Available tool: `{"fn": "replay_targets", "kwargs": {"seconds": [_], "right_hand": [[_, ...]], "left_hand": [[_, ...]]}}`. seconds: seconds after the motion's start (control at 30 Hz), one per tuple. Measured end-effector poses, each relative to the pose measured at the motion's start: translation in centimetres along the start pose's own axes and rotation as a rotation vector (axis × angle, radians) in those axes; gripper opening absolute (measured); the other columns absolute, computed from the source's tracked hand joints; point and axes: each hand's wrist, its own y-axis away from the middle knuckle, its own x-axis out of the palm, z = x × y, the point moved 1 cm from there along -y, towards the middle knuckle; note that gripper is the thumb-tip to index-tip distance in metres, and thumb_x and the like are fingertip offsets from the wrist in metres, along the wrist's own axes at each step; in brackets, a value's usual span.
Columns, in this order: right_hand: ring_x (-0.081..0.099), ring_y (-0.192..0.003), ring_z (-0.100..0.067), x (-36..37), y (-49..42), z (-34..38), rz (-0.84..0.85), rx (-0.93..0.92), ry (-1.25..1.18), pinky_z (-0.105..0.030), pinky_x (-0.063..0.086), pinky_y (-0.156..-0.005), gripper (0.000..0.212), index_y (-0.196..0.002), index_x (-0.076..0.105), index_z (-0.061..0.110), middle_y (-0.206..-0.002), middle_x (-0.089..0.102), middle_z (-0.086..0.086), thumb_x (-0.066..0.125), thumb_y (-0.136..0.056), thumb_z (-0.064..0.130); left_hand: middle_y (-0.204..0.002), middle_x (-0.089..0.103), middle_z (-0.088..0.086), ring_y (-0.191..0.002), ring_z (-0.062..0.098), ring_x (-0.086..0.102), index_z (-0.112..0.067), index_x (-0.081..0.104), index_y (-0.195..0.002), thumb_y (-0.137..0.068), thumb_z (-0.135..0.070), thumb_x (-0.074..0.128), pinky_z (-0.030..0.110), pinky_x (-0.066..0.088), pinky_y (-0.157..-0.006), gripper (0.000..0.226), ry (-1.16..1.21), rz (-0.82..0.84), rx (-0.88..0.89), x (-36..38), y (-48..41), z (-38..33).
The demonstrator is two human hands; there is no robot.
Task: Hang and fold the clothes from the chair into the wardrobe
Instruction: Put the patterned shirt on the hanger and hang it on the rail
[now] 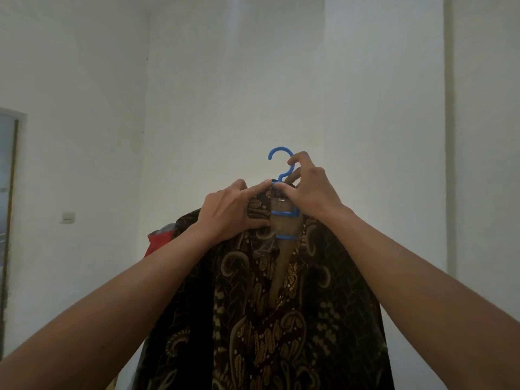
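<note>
**While held aloft, a patterned shirt (281, 319) hangs on a blue hanger (284, 212)**

The right hand (312, 192) curls round the hanger's neck under the hook. Just beside it, the left hand (230, 209) pinches the collar. Cloth drapes below both.

A blue hanger (284, 212) carries the dark patterned shirt (281, 319) — the shirt hangs down from it, open at the neck. Two hands hold it up — the right hand (312, 192) pinches the hanger under its hook, the left hand (230, 209) grips the collar.
</note>
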Motion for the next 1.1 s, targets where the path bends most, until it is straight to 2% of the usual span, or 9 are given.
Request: {"fn": "replay_targets", "kwargs": {"seconds": [0.07,0.13,0.27,0.4,0.57,0.63,0.77,0.87,1.1], "right_hand": [[0.066,-0.08,-0.008,0.0,0.9,0.0,0.043,0.025,-0.13,-0.031,0.059,-0.075,0.062,-0.127,0.042,0.026,-0.105,0.069,0.0,0.078,-0.08,0.046],[0.065,-0.091,-0.009,0.1,2.4,-0.1,0.143,0.002,-0.149,-0.029,0.058,-0.081,0.081,-0.138,0.035,0.032,-0.118,0.063,0.003,0.08,-0.075,0.054],[0.053,-0.119,-0.007,0.9,5.6,-0.3,0.3,-0.059,0.043,-0.038,0.054,-0.097,0.119,-0.151,0.016,0.041,-0.138,0.045,0.014,0.077,-0.056,0.079],[0.053,-0.111,-0.012,1.4,6.5,0.3,0.325,-0.048,0.212,-0.041,0.056,-0.09,0.134,-0.153,0.009,0.038,-0.129,0.039,0.01,0.075,-0.046,0.085],[0.059,-0.107,-0.017,0.7,7.3,1.2,0.271,-0.098,0.279,-0.042,0.057,-0.085,0.133,-0.151,0.007,0.04,-0.135,0.04,0.005,0.086,-0.048,0.067],[0.061,-0.099,-0.019,0.5,7.9,1.5,0.233,-0.114,0.335,-0.045,0.058,-0.079,0.128,-0.151,0.008,0.038,-0.132,0.042,0.002,0.086,-0.052,0.061],[0.06,-0.088,-0.02,-0.8,9.0,2.4,0.208,-0.11,0.486,-0.045,0.058,-0.072,0.121,-0.153,0.014,0.029,-0.123,0.045,0.0,0.076,-0.056,0.067],[0.057,-0.084,-0.019,-2.8,9.8,3.5,0.218,-0.09,0.604,-0.044,0.058,-0.072,0.121,-0.154,0.015,0.026,-0.12,0.045,-0.001,0.08,-0.059,0.062],[0.054,-0.085,-0.017,-9.5,11.9,7.8,0.198,-0.02,0.779,-0.043,0.057,-0.075,0.124,-0.158,0.008,0.027,-0.119,0.043,-0.002,0.082,-0.063,0.059]], "left_hand": [[-0.098,0.05,-0.002,-0.078,0.019,0.054,-0.047,0.031,-0.15,-0.077,-0.066,0.067,0.03,0.037,-0.061,0.083,0.048,0.013,-0.033,-0.1,0.0,0.6],[-0.099,0.049,-0.002,-0.08,0.017,0.052,-0.046,0.032,-0.149,-0.078,-0.064,0.069,0.03,0.037,-0.062,0.082,0.087,0.026,-0.057,0.0,0.2,1.3],[-0.103,0.047,-0.003,-0.085,0.017,0.053,-0.047,0.03,-0.15,-0.077,-0.063,0.069,0.031,0.04,-0.065,0.084,0.135,0.072,-0.073,0.2,0.8,2.1],[-0.115,0.045,-0.003,-0.087,0.016,0.057,-0.045,0.019,-0.153,-0.076,-0.07,0.065,0.029,0.046,-0.067,0.094,0.135,0.071,0.015,0.0,1.7,2.5],[-0.115,0.045,0.001,-0.078,0.012,0.049,-0.042,0.004,-0.155,-0.058,-0.091,0.057,0.025,0.038,-0.057,0.122,0.062,0.071,0.187,-0.7,3.1,2.7],[-0.112,0.044,0.001,-0.079,0.014,0.049,-0.042,-0.001,-0.155,-0.054,-0.091,0.061,0.027,0.038,-0.055,0.128,0.056,0.073,0.203,-0.3,3.6,2.5],[-0.111,0.045,0.002,-0.08,0.016,0.05,-0.042,0.0,-0.155,-0.059,-0.079,0.07,0.029,0.045,-0.054,0.124,0.119,0.038,0.21,0.4,3.8,1.5],[-0.111,0.045,0.002,-0.081,0.017,0.053,-0.043,0.002,-0.155,-0.06,-0.078,0.071,0.032,0.049,-0.057,0.122,0.204,0.029,0.214,0.1,3.8,0.1],[-0.111,0.045,0.001,-0.082,0.016,0.052,-0.042,0.005,-0.155,-0.061,-0.079,0.07,0.029,0.042,-0.058,0.12,0.295,-0.042,0.265,-4.1,3.0,-4.2]]}}
